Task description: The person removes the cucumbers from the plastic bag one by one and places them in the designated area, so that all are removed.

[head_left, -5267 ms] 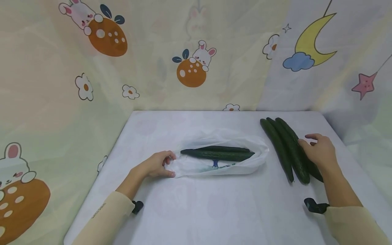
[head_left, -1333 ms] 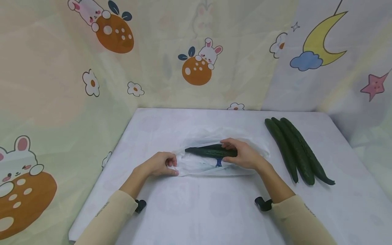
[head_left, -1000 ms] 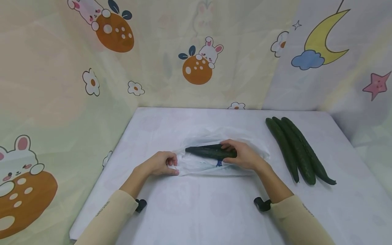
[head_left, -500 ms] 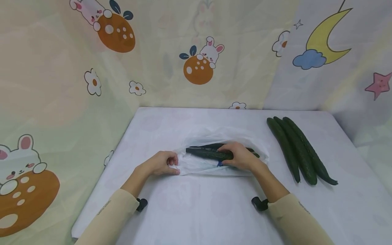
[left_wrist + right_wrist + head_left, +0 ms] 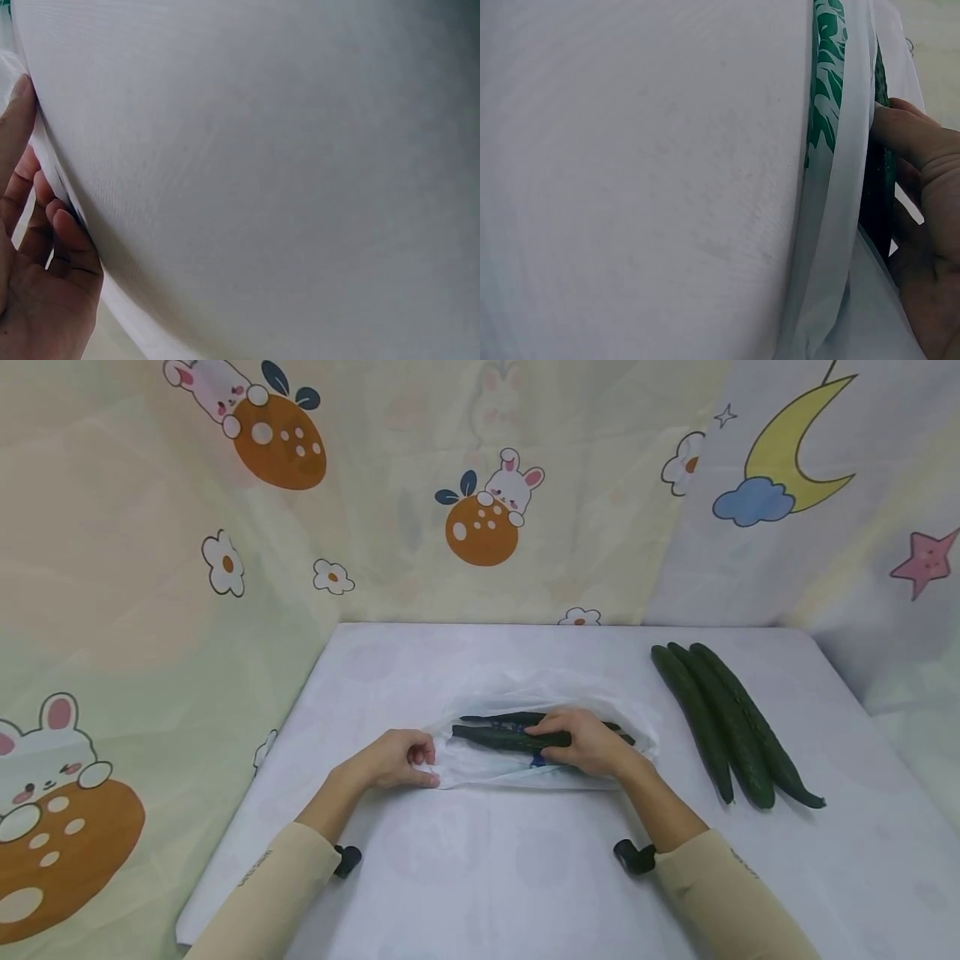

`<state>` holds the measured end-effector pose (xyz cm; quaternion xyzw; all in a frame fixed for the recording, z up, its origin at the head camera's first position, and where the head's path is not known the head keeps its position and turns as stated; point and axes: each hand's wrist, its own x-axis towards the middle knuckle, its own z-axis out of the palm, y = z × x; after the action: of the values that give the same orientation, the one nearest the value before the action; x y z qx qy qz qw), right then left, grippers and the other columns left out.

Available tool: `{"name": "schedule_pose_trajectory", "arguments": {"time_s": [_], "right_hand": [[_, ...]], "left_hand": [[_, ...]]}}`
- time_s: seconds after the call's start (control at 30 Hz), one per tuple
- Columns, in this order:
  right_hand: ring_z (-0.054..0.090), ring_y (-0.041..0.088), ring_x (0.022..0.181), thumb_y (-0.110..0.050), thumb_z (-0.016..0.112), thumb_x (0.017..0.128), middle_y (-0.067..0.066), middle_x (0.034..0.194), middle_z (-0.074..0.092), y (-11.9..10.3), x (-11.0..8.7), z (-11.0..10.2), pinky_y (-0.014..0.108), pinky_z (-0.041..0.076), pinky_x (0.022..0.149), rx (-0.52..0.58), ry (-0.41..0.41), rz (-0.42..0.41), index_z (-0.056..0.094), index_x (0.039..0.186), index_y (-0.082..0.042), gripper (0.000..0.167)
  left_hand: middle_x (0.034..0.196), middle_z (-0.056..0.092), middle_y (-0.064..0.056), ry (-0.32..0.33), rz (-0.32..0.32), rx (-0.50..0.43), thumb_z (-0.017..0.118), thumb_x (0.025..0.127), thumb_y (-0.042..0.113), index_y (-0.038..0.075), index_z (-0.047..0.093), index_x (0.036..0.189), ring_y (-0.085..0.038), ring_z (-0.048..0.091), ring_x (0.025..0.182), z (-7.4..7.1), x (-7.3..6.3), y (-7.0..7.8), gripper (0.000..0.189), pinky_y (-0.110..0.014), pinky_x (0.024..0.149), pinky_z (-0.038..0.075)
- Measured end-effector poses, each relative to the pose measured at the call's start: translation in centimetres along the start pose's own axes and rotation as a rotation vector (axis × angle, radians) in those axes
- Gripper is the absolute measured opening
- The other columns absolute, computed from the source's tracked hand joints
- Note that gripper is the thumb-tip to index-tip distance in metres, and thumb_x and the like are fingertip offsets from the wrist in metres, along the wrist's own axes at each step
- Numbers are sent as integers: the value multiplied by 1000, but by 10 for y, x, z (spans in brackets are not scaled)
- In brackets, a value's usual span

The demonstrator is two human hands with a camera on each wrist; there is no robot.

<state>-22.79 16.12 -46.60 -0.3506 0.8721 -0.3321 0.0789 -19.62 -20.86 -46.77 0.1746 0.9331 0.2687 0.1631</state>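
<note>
Cucumber (image 5: pixel 510 738), dark green, lies in the white plastic bag (image 5: pixel 480 777) on the desk (image 5: pixel 465 877), pinched between the thumb and fingers of the right hand (image 5: pixel 592 743). Taking the bag as the dial's centre, that arm comes in from between four and five o'clock. Just past this cucumber, toward twelve o'clock, the second cucumber (image 5: pixel 517 717) lies in the same bag, a patch of blue print showing between the two. The bag's mouth gapes upward, and the right wrist view shows green print (image 5: pixel 829 75) on its side. At nine o'clock the left hand (image 5: pixel 393 760) grips the bag's edge; the left wrist view shows the thumb on the white film and the fingers curled behind it. Well apart from the bag, at three o'clock, the three loose cucumbers (image 5: pixel 722 727) lie side by side, slanting from eleven toward five o'clock. Both wrists wear beige sleeves (image 5: pixel 262 893) and small black devices (image 5: pixel 348 862). Beyond the desk at twelve o'clock hangs printed cloth (image 5: pixel 390 510), with a rabbit on an orange fruit (image 5: pixel 483 531) near eleven and a yellow moon (image 5: pixel 768 439) between one and two.
</note>
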Motion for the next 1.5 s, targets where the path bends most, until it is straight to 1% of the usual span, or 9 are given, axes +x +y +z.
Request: {"name": "schedule_pose_trajectory", "arguments": {"time_s": [0.13,0.27,0.47,0.63,0.8,1.03,1.17,1.37,1.5], "right_hand": [[63,20,115,-13,80,90,-2,123,69,2,-2,-1,45,51,98,25,25,-5,73,129,-21,40],[62,18,114,-12,80,90,-2,123,69,1,-5,-3,43,51,97,71,31,-18,73,128,-21,39],[62,17,113,-14,79,91,-5,123,69,-2,-5,-9,38,52,95,189,31,-33,73,128,-23,39],[63,22,112,-13,80,90,1,125,70,-8,-3,-14,38,52,93,290,47,-78,73,128,-17,39],[64,25,102,-11,80,90,3,122,71,-17,1,-19,39,54,85,396,67,-106,73,128,-14,39],[63,26,105,-9,78,92,4,123,69,-31,7,-25,37,55,92,481,74,-128,71,131,-15,40],[63,28,107,-8,77,92,5,124,67,-38,10,-28,36,56,93,505,77,-143,70,132,-14,41],[65,31,109,-2,75,92,9,124,65,-45,11,-32,37,57,93,567,109,-186,67,135,-8,44],[65,32,109,0,73,93,9,124,66,-48,10,-36,37,57,94,599,138,-208,66,136,-6,44]], "left_hand": [[81,54,3,-5,0,-5,91,78,34,23,63,89,-13,51,79,0,1,2,32,-32,73,42],[81,54,3,-6,9,4,91,78,34,23,63,88,-13,51,79,-1,1,3,32,-32,73,42],[81,53,3,-9,-9,-1,91,77,35,23,63,89,-14,51,80,-1,1,1,32,-33,73,42],[81,54,3,-12,-6,-1,91,78,36,23,64,89,-14,51,80,0,1,1,32,-32,73,42],[81,54,3,-7,-9,8,91,78,35,23,64,90,-14,51,79,-2,0,2,32,-32,72,42],[81,53,2,-13,-13,6,91,78,36,23,63,90,-14,51,80,-2,1,2,32,-33,73,42],[81,53,2,-14,-15,7,91,78,35,23,63,90,-14,51,80,-1,2,2,32,-33,73,42],[81,54,2,-12,-16,9,91,78,34,23,63,90,-15,51,80,0,1,2,32,-33,73,42],[82,53,2,-12,-21,13,91,78,34,23,63,90,-15,51,80,0,2,1,32,-33,73,42]]}}
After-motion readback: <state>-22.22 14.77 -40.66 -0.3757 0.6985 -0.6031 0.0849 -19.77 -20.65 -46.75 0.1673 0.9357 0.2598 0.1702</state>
